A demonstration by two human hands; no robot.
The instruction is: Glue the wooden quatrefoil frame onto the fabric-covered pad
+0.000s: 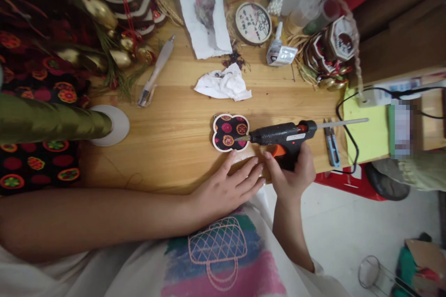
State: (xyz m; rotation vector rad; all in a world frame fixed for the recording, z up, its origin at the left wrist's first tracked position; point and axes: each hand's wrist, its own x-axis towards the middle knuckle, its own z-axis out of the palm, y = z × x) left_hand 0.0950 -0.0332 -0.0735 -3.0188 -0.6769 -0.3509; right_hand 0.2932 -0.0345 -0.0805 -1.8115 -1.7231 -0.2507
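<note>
My right hand (291, 171) grips a black hot glue gun (278, 134) with an orange trigger and a glue stick poking out of its back end. The gun's nozzle lies over a small four-lobed ornament (226, 125) with a white rim and a dark, flower-patterned face. Whether the tip touches that face I cannot tell. My left hand (232, 178) rests at the table's front edge, just below the ornament, with fingers stretched out and nothing visible held. Its index fingertip is close to the ornament's lower rim.
Crumpled white tissue (225, 83) lies behind the ornament. Beyond it are a round decorated disc (253, 23) and a glue bottle (278, 51). Blue thread snips (332, 144) lie right, near a black cable (353, 137). A pen-like tool (156, 72) and green fabric roll (55, 118) are left.
</note>
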